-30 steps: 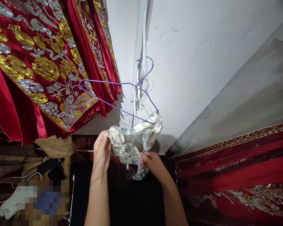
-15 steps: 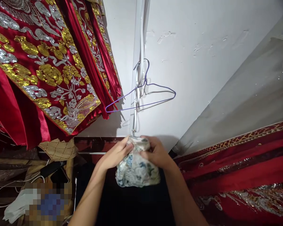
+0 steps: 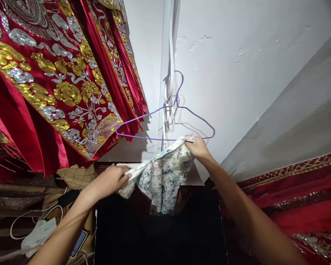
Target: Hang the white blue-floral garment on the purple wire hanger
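Observation:
A white cloth garment with a blue-green floral print (image 3: 169, 173) is stretched between my hands, its top edge slanting up to the right and its folds hanging in the middle. My left hand (image 3: 111, 180) is closed on the lower left end. Higher up, my right hand (image 3: 198, 147) grips the opposite end. Above the cloth a purple wire hanger (image 3: 191, 110) hangs from a white strap (image 3: 171, 48) against the wall. The right end of the cloth is close to the hanger's bottom bar; I cannot tell whether they touch.
Red garments with gold and silver embroidery (image 3: 68, 92) hang at the left. More red decorated fabric (image 3: 306, 206) lies at the right, below a grey sheet (image 3: 300, 106). A phone (image 3: 79, 243), white cable (image 3: 12, 224) and white tissue-like item (image 3: 40, 233) sit at lower left.
My hands have moved apart, left hand to the left and right hand up and right. The bunched cloth is now spread out between them. The view has shifted slightly.

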Demonstrator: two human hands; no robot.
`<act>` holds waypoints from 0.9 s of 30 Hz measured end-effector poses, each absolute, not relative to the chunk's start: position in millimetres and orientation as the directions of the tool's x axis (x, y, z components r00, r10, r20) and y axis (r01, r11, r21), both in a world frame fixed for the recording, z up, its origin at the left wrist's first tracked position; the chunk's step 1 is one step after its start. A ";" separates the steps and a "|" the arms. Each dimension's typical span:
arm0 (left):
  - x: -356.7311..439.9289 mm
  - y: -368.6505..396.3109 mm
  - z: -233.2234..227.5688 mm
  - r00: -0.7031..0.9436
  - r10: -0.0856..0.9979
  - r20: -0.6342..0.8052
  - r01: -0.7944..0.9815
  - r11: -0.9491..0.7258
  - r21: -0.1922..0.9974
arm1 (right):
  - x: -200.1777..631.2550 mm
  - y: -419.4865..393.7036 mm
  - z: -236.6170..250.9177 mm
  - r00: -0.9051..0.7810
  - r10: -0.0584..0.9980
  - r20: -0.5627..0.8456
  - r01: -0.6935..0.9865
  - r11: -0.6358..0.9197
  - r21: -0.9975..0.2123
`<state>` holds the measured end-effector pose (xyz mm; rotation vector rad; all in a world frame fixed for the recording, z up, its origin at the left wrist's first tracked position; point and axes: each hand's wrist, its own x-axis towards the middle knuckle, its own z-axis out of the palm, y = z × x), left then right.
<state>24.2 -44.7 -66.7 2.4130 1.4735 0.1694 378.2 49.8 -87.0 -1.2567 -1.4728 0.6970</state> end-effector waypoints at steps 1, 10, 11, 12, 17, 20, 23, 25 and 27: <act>19.7 -39.9 -62.7 0.470 0.882 -0.009 0.841 -0.445 0.307 | 386.9 42.2 -84.9 0.098 0.936 0.339 0.349 0.286 -0.892; 33.7 -1.2 3.7 0.439 0.787 0.435 0.764 -0.581 0.281 | 420.2 -13.7 -39.8 0.102 0.923 0.371 0.458 0.288 -0.841; 34.2 -0.9 6.1 0.427 0.777 0.462 0.760 -0.586 0.281 | 419.0 -14.8 -38.5 0.100 0.923 0.373 0.456 0.290 -0.841; 33.6 -1.6 6.9 0.416 0.769 0.486 0.757 -0.589 0.284 | 417.7 -14.7 -38.3 0.096 0.923 0.372 0.453 0.292 -0.842; 21.5 -14.3 2.5 0.354 0.769 0.533 0.777 -0.558 0.289 | 410.9 -6.2 -48.2 0.065 0.927 0.369 0.440 0.306 -0.844; 20.2 -19.8 3.9 0.304 0.763 0.570 0.785 -0.539 0.304 | 405.6 -5.4 -55.4 0.068 0.933 0.353 0.430 0.292 -0.854; 32.2 -16.5 14.0 0.287 0.716 0.637 0.759 -0.576 0.305 | 396.1 -12.2 -61.8 0.052 0.934 0.355 0.374 0.311 -0.874; 47.1 -8.9 24.1 0.318 0.668 0.673 0.725 -0.629 0.281 | 387.3 -19.7 -65.4 0.014 0.916 0.401 0.347 0.372 -0.861; 63.6 1.8 33.3 0.358 0.640 0.679 0.684 -0.676 0.276 | 378.5 -28.5 -66.8 -0.028 0.895 0.445 0.325 0.429 -0.843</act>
